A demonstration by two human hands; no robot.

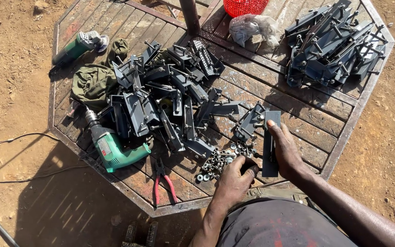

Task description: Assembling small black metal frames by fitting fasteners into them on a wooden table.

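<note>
Near the near edge of the octagonal slatted metal tabletop (298, 98), the left hand (234, 179) pinched small silver nuts (216, 162); the right hand (285, 148) pressed open fingers on a flat dark steel plate (270, 151).

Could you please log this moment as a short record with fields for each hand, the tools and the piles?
surface: octagonal slatted table on bare dirt
left hand: fingers in the nuts, closed on some
right hand: flat on a dark plate
tools: green drill, red pliers, grinder
piles: loose brackets mid-table; stacked brackets far right
other: green cloth, plastic bag, red basket
</note>
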